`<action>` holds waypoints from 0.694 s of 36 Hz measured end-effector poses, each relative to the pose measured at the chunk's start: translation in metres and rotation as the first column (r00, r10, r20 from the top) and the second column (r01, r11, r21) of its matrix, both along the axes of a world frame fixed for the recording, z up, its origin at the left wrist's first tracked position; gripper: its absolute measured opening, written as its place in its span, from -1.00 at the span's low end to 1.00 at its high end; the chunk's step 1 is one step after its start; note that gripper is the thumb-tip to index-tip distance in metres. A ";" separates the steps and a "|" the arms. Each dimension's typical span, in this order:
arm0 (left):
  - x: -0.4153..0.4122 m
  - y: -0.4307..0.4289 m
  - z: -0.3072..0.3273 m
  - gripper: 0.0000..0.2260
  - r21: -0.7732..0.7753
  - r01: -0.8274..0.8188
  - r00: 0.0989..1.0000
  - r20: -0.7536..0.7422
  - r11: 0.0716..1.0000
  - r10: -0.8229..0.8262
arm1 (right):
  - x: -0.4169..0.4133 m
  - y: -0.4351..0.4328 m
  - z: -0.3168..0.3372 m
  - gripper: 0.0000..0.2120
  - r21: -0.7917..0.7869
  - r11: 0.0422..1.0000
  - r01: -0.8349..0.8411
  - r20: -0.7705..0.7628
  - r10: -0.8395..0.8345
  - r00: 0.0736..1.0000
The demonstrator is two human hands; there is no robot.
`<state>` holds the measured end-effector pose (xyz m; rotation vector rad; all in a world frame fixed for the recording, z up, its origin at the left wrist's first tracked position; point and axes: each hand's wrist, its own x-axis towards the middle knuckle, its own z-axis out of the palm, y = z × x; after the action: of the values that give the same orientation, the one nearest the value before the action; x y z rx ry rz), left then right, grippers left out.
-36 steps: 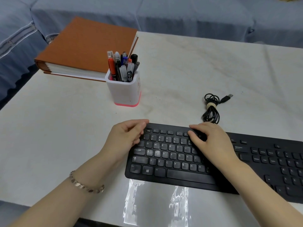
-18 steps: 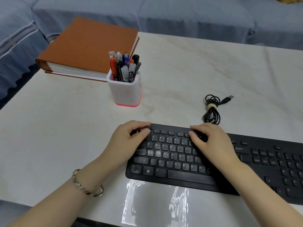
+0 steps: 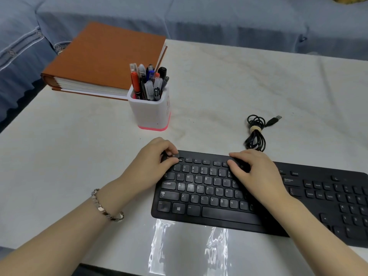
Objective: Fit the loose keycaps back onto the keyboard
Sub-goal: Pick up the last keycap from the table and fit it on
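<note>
Black keycap [image 3: 170, 156], pinched by left hand [image 3: 152, 164], keyboard [image 3: 229, 214] corner

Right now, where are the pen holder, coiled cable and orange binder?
pen holder [image 3: 148, 113], head view, its white front wall.
coiled cable [image 3: 256, 128], head view, its tied middle.
orange binder [image 3: 103, 56], head view, its top cover.

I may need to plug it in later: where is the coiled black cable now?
In the head view the coiled black cable lies on the table just beyond the keyboard, past the right hand, right of the pen holder.
</note>
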<state>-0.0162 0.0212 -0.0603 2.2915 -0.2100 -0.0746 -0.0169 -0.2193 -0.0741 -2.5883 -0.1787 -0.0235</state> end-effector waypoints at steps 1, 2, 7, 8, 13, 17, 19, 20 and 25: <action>0.001 0.000 -0.001 -0.92 0.004 0.000 1.000 -0.001 1.000 0.000 | 0.000 0.000 0.000 -0.78 0.001 1.000 0.001 0.001 -0.001 1.000; 0.003 0.000 -0.002 -0.91 0.007 -0.006 1.000 -0.005 1.000 0.006 | 0.000 0.000 0.000 -0.78 0.000 1.000 0.003 0.001 -0.003 1.000; 0.008 -0.003 -0.004 -0.90 0.006 -0.018 0.999 -0.042 1.000 0.018 | 0.000 0.000 0.000 -0.78 -0.002 1.000 0.002 0.003 -0.002 1.000; 0.009 -0.004 -0.004 -0.90 -0.003 -0.024 0.998 -0.054 1.000 0.024 | 0.000 0.000 0.000 -0.77 -0.002 1.000 0.000 0.003 0.000 1.000; 0.015 -0.005 -0.005 -0.86 -0.056 -0.103 0.987 -0.132 0.993 0.095 | 0.000 0.000 0.000 -0.77 -0.005 1.000 -0.001 0.003 0.001 1.000; 0.017 -0.005 -0.005 -0.79 -0.105 -0.141 0.975 -0.187 0.985 0.120 | 0.000 0.000 -0.001 -0.77 -0.005 1.000 0.000 0.003 0.000 1.000; 0.017 -0.006 -0.004 -0.83 -0.122 -0.158 0.967 -0.218 0.980 0.129 | 0.000 0.000 -0.001 -0.77 -0.002 1.000 0.003 0.003 -0.003 1.000; 0.017 -0.006 -0.003 -0.84 -0.126 -0.166 0.964 -0.229 0.978 0.134 | 0.001 0.000 -0.001 -0.77 0.000 1.000 0.004 0.002 -0.004 1.000; 0.014 -0.006 -0.003 -0.77 -0.138 -0.181 0.962 -0.233 0.974 0.146 | 0.000 0.000 0.000 -0.78 -0.001 1.000 0.010 0.003 -0.010 1.000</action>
<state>-0.0018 0.0150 -0.0635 2.1133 0.0877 -0.2188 -0.0169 -0.2188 -0.0744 -2.5902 -0.1664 -0.0307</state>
